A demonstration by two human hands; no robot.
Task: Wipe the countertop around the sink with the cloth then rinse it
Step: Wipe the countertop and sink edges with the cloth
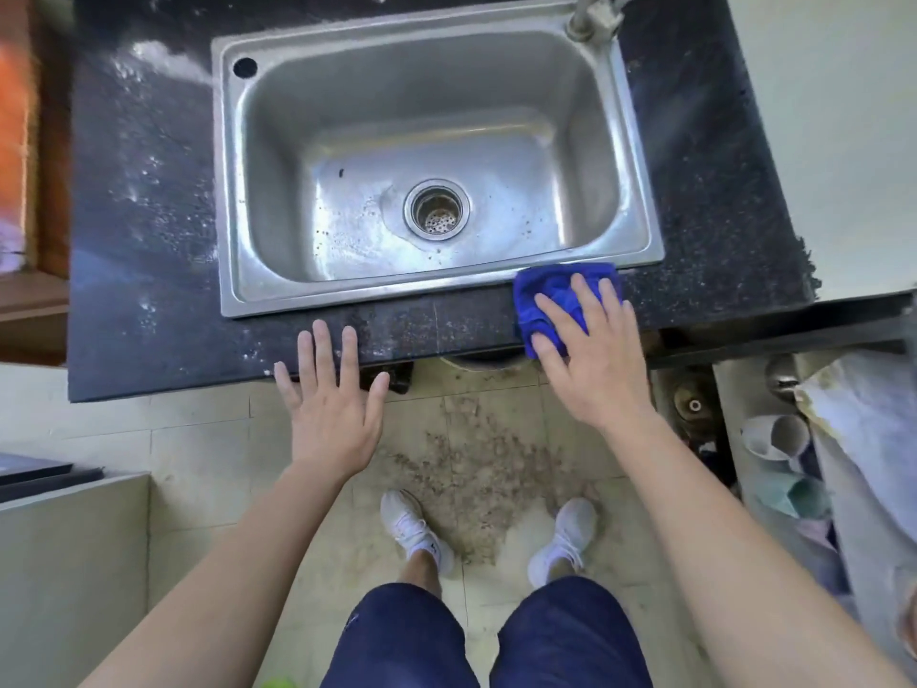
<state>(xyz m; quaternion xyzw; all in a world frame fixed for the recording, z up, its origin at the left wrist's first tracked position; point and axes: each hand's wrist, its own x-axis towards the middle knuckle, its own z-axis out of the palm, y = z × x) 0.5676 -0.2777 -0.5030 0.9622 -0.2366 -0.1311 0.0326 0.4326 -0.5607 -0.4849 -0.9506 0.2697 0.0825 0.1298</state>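
Dark speckled countertop [149, 270] surrounds one steel sink [436, 285]; the right hand [590, 350] presses one blue cloth [548, 295] flat-fingered at its front-right corner, left hand [330, 404] spread, holding nothing.

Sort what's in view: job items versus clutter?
Job: blue cloth, pressed flat under the right hand; countertop; sink; tap; left hand, open at the counter edge.
Lying about: cups at lower right; floor stain.
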